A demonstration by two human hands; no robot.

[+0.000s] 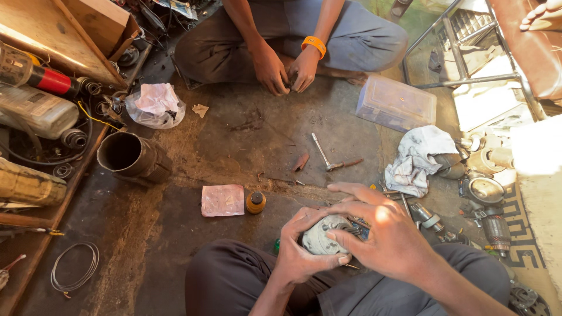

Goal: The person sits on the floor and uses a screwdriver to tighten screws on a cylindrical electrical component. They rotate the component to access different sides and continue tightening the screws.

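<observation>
I sit on the floor and hold a round grey metal motor part (324, 235) over my lap. My left hand (301, 248) cups it from below and the left. My right hand (383, 231) covers its top and right side, fingers spread across it. Across from me another person sits cross-legged, an orange wristband (314, 44) on one arm, and works a small dark piece (288, 83) between both hands.
On the floor lie a small hammer (329, 157), a pink paper (222, 200), a small orange bottle (255, 202), a dark metal pipe (132, 156), a clear plastic box (396, 103), a white rag (418, 158), metal parts (483, 190) at right, and tools on a wooden bench (35, 105) at left.
</observation>
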